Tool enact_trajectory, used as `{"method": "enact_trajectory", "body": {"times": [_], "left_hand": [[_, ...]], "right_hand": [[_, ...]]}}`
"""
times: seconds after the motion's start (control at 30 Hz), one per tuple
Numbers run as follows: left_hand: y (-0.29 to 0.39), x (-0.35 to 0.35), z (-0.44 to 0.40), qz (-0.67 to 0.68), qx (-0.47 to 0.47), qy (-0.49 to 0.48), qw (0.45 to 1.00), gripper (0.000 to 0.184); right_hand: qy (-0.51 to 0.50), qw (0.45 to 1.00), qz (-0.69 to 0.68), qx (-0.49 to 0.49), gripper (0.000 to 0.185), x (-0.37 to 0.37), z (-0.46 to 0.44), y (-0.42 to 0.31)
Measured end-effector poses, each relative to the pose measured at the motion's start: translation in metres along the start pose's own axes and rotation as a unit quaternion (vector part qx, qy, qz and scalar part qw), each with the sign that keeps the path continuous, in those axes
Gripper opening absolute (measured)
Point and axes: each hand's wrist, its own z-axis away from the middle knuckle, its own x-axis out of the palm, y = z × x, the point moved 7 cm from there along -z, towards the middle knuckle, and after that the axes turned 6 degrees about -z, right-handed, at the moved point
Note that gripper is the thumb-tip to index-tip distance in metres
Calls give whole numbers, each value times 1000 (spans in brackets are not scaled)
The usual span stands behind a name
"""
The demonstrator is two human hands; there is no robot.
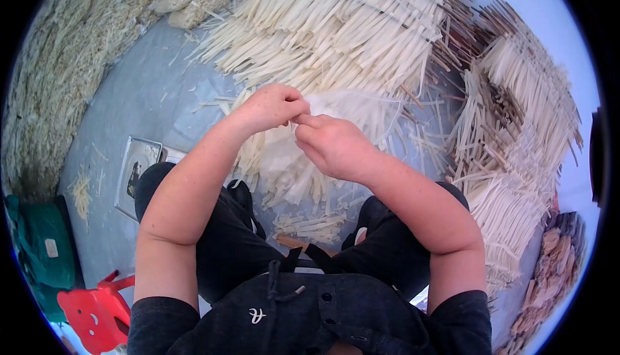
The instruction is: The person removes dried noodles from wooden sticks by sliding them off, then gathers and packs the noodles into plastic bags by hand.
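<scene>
Fingers [295, 105] of left hand [274, 104] and right hand [337, 146] pinch clear plastic [358, 105] extending rightward.

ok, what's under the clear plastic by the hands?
Pale flat strips, seen hazily through the clear plastic and sticking out past its lower edge. The grey floor directly below can't be seen; the strips cover it.

The bag [371, 108] is thin, clear plastic with a slight gloss. The strips [336, 22] look matt and dry, perhaps noodles or wood. The chair [93, 319] is smooth red plastic; the tray [143, 151] is shiny metal, and the shirt [374, 300] matt cloth.
</scene>
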Motion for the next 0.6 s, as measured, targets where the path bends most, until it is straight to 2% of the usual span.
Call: {"method": "enact_trajectory", "body": {"times": [0.03,0.07,0.1,0.13,0.17,0.23,0.3,0.37,0.43,0.47,0.5,0.57,0.6], "left_hand": [[-1,-5,-1,-8,17,29,999,30],[-6,-7,-4,-8,17,29,999,30],[-9,-20,-6,-53,34,96,993,28],[-8,-31,-5,-99,50,163,980,26],[-2,-32,-1,-99,49,163,980,26],[4,-30,9,73,12,144,987,22],[9,-21,11,74,34,139,987,20],[8,-15,10,76,50,138,986,19],[11,-10,10,13,123,106,987,20],[15,-17,13,42,91,96,990,21],[19,-30,22,42,83,103,990,21],[37,-61,39,108,143,178,968,21],[44,-77,48,44,177,234,955,20]], "right_hand": [[0,1000,0,0,12,-2,0,-4],[-63,998,8,18,12,2,1,-7],[-125,991,16,37,13,7,2,-11],[-125,991,15,36,13,3,2,-21],[-103,994,1,34,14,-3,0,-32],[-81,996,-13,34,15,-8,-2,-40],[-109,990,-20,93,14,-5,-1,-32],[-84,991,0,101,14,1,1,-20],[-64,993,13,96,14,3,-1,-17],[-74,991,-13,108,17,2,0,-15],[-85,988,-38,122,20,0,2,-10],[-123,982,-7,143,24,-1,7,14],[-156,972,30,172,29,0,11,33]]}}
